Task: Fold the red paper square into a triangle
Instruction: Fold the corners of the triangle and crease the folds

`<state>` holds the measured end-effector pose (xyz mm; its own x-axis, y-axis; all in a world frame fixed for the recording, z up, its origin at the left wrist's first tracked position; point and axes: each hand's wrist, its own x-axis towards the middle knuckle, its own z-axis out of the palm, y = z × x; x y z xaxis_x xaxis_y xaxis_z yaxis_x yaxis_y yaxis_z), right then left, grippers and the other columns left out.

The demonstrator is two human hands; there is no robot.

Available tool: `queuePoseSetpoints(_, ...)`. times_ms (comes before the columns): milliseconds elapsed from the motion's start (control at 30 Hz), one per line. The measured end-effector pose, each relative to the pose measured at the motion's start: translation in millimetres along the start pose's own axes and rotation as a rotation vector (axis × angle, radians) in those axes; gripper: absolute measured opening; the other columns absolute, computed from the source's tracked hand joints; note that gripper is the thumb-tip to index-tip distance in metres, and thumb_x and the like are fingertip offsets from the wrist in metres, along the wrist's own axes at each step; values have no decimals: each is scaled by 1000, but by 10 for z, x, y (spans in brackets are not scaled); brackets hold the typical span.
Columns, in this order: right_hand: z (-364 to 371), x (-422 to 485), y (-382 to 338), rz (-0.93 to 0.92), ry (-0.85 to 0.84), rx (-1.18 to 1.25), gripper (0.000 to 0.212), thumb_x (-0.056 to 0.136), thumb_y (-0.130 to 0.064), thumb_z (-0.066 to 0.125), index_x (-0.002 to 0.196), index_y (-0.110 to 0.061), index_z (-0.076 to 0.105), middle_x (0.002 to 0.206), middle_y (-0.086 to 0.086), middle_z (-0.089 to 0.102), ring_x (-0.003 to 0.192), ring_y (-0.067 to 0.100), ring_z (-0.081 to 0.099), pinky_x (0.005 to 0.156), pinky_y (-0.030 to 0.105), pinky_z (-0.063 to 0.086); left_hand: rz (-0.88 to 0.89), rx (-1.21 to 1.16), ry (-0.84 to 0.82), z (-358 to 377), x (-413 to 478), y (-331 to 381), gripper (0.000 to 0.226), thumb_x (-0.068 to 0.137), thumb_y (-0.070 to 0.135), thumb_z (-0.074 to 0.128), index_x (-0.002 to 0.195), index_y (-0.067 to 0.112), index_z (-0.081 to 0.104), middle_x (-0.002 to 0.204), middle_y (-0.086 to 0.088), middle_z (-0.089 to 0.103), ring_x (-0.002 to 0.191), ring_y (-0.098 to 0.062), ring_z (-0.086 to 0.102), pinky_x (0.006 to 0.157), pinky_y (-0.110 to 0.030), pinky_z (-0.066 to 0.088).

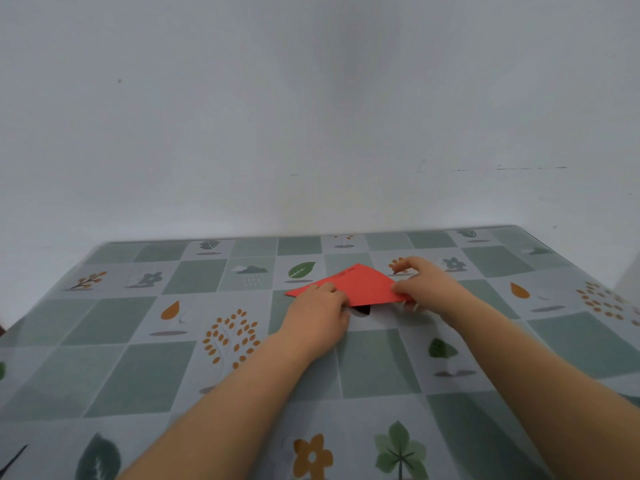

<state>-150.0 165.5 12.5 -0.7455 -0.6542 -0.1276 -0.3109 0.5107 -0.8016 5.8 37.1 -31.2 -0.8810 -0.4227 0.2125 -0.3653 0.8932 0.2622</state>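
Note:
The red paper [360, 284] lies on the table as a triangle, its point toward the far wall and its long edge toward me. My left hand [317, 315] rests on its near left part, fingers pressed down along the long edge. My right hand [424, 282] pinches the paper's right corner between thumb and fingers. A small dark patch shows just under the long edge, between the two hands.
The table [145, 375] wears a cloth of green and grey squares printed with leaves, trees and flowers. A plain pale wall [311, 116] stands right behind the table's far edge. The table's right edge runs close to my right forearm.

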Motion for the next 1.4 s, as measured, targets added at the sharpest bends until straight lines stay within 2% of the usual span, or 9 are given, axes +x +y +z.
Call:
queuePoseSetpoints(200,-89,-97,-173,-54,-126,148,15,84,-5,55,90,-9,69,76,7,71,63,17,66,63,29,48,-97,49,96,-23,12,115,37,80,49,56,94,16,61,102,-5,61,95,-26,58,74,-36,46)
queuePoseSetpoints(333,-116,-168,-225,-97,-207,183,23,85,-2,54,99,-14,68,85,9,75,71,18,69,72,31,53,-90,39,118,-17,26,108,25,87,39,54,90,15,63,100,-6,62,92,-28,59,68,-34,42)
queuePoseSetpoints(500,-34,-117,-97,-304,-84,-307,48,79,3,50,117,-24,62,109,4,58,97,19,56,84,27,42,-3,-2,143,-16,10,17,25,90,32,54,96,14,69,102,-7,65,97,-29,57,75,-35,46)
queuePoseSetpoints(600,61,-71,18,-370,-103,-514,43,75,-2,55,109,-27,66,105,1,54,105,18,50,92,31,42,51,-9,130,-10,0,-71,24,88,33,57,97,17,72,102,-5,67,97,-28,55,82,-40,46)
queuePoseSetpoints(767,122,-86,58,-399,-81,-539,11,79,-19,63,84,-22,73,83,0,64,85,22,59,81,43,51,24,-96,148,-20,-36,-161,18,85,29,63,90,15,72,90,-6,65,94,-24,53,79,-33,43)
queuePoseSetpoints(900,143,-68,47,-381,-92,-536,19,86,-31,60,84,-16,72,83,7,67,81,23,61,77,41,50,-129,-216,152,-41,-22,-183,18,82,30,67,73,14,69,83,-5,62,85,-20,53,73,-32,42)
queuePoseSetpoints(1100,228,-8,38,-350,11,-487,11,86,-34,60,91,-26,66,81,-4,63,75,16,54,53,19,32,-333,-326,122,-90,38,-105,34,82,33,67,63,5,65,68,-10,66,65,-22,59,62,-32,44)
queuePoseSetpoints(1267,285,57,24,-321,23,-507,22,89,-39,55,109,-31,60,96,-5,66,84,14,55,61,26,36,-381,-290,92,-119,64,-51,38,85,33,64,61,3,62,63,-11,63,61,-21,54,59,-31,39)
queuePoseSetpoints(1400,315,91,1,-327,-1,-595,28,92,-40,49,117,-29,58,111,0,67,100,22,60,76,32,43,-404,-257,60,-138,85,-47,49,89,36,58,48,14,41,51,0,43,57,-21,45,60,-31,36)
